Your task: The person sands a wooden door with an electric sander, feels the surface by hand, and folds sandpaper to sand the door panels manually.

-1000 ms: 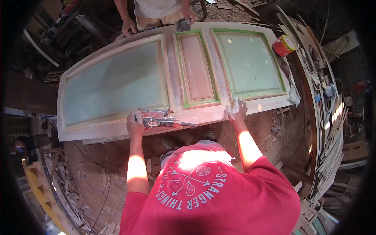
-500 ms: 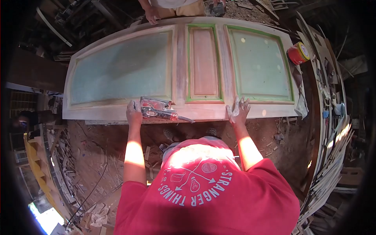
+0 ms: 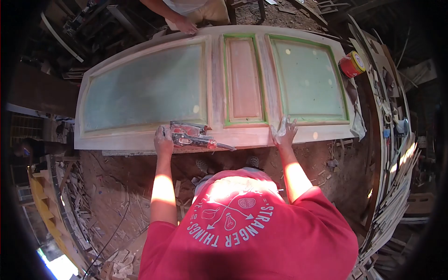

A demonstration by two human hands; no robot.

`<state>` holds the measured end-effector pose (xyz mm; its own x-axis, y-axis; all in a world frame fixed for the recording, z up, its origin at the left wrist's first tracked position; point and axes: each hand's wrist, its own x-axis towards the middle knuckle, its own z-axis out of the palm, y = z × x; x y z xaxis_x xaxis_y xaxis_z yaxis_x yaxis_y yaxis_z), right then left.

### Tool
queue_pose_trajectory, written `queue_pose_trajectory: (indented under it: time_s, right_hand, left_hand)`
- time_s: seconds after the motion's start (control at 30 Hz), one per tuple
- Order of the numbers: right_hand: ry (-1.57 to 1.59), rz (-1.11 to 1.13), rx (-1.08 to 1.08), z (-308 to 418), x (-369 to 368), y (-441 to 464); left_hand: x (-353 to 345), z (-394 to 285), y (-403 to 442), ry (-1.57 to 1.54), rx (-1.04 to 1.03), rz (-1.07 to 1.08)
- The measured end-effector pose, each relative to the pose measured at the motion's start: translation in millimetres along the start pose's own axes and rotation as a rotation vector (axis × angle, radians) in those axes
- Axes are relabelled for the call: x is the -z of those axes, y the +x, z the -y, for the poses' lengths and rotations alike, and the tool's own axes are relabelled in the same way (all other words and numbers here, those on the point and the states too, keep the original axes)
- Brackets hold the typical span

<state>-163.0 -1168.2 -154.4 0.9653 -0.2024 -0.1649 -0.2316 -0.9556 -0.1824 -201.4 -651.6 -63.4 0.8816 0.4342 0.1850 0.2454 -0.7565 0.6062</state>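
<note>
The sander [image 3: 192, 138] lies lengthwise just right of your left fingers [image 3: 161, 133], grip unclear; right fingers [image 3: 293, 124] spread on the door [image 3: 247, 135]

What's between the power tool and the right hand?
Pale near door rail, bare but for the dark cord trailing from the power tool. Shows in the head view.

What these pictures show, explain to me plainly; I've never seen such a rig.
There's no robot: these are a person's bare hands, seen from above by one camera worn on the head. The large shape is the person's red shirt. Ahead lies a panelled door. The left hand grips a power tool at the door's near edge; the right hand rests open on that edge. A red can sits at the right end. Another person's hand is at the far edge.
</note>
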Motion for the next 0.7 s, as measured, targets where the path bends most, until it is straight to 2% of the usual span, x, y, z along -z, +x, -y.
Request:
queue_pose_trajectory:
  time_s: [0.2, 0.33, 0.47, 0.5, 0.53, 0.7]
  right_hand:
    - [0.005, 0.038, 0.024, -2.2, -2.6, 8.6]
    - [0.026, 0.049, -0.016, 4.9, 3.7, 25.6]
    - [0.04, 0.022, 0.049, -8.0, -7.7, 13.2]
    - [0.011, 0.059, 0.049, -8.8, -3.2, 10.4]
    - [-0.019, 0.096, 0.05, -7.1, 4.5, 7.8]
    - [-0.057, 0.192, 0.048, -0.9, 30.6, 19.1]
  left_hand:
    - [-1.4, 7.3, 4.0, -0.034, -0.061, 0.032]
    - [-3.6, 9.0, 1.8, -0.057, -0.011, 0.019]
    - [-6.6, 3.8, -0.5, -0.091, 0.029, -0.012]
    - [-4.9, 4.9, -0.7, -0.091, 0.034, -0.01]
    - [-4.0, 14.6, 3.6, -0.061, 0.097, 0.083]
    - [-8.2, 28.6, 1.7, -0.052, 0.137, 0.037]
